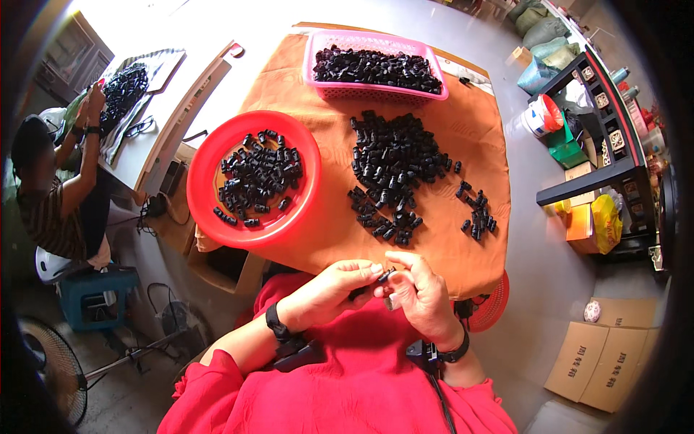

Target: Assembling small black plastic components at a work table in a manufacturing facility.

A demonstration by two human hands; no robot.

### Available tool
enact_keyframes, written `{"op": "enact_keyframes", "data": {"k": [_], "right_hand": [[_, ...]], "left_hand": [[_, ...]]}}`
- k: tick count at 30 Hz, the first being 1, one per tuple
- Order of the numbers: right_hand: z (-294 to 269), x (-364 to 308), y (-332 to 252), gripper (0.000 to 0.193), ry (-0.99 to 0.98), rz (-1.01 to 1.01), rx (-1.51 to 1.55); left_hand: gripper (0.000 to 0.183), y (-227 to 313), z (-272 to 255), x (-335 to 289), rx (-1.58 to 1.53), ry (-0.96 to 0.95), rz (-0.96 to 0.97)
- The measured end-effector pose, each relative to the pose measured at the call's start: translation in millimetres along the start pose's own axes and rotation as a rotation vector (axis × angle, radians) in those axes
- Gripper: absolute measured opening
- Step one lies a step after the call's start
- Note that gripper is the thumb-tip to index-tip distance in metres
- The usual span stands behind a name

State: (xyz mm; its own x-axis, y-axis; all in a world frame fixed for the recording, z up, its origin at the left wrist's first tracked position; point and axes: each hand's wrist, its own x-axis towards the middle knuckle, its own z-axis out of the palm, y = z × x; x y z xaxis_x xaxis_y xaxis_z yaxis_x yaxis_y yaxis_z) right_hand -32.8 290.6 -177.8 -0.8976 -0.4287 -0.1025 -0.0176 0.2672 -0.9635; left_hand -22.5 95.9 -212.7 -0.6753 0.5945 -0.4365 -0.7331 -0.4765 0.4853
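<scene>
Close to my body, at the table's near edge, my left hand (329, 291) and my right hand (425, 298) meet with fingers pinched together. Between the fingertips is a small black part (387, 274), mostly covered, so its exact kind is unclear. Beyond my hands, a large pile of short black cylindrical parts (394, 148) lies on the orange cloth (318, 246). A smaller cluster of black parts (478, 215) sits to the right. The red round basin (311, 170) at left holds more such parts. At the far side, a pink basket (376, 92) is filled with small black pieces.
Another person (54, 188) works at a white table (155, 145) on the left. A standing fan (54, 372) and a blue stool (97, 293) are at lower left. On the right are a black shelf rack (593, 181) and cardboard boxes (603, 358).
</scene>
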Motion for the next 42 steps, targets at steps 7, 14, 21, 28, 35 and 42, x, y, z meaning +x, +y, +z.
{"op": "enact_keyframes", "data": {"k": [7, 14, 21, 28, 35, 42], "right_hand": [[7.7, 2.2, 2.5, 0.018, 0.012, 0.037, -0.038], [3.4, 2.3, 6.0, 0.014, 0.01, 0.06, 0.078], [0.0, -0.3, -2.3, 0.015, -0.069, 0.046, 0.084], [7.2, 0.6, 2.0, 0.023, 0.031, -0.081, -0.012], [4.7, 3.2, 2.2, 0.024, 0.01, -0.071, 0.003], [6.8, 1.1, 7.6, 0.024, 0.039, -0.111, 0.024]], "left_hand": [[0.021, -9.1, -11.2, 0.7, 0.14, 0.074, 0.05], [0.023, 3.2, -4.6, -6.8, 0.074, 0.045, -0.035], [0.023, -10.7, -17.0, 0.0, -0.101, 0.05, -0.019], [0.023, -2.3, -5.9, -1.5, 0.012, 0.043, 0.096], [0.027, 0.5, -8.5, -2.4, 0.038, 0.027, 0.131], [0.029, -1.7, -9.0, 0.9, -0.065, -0.044, 0.173]]}}
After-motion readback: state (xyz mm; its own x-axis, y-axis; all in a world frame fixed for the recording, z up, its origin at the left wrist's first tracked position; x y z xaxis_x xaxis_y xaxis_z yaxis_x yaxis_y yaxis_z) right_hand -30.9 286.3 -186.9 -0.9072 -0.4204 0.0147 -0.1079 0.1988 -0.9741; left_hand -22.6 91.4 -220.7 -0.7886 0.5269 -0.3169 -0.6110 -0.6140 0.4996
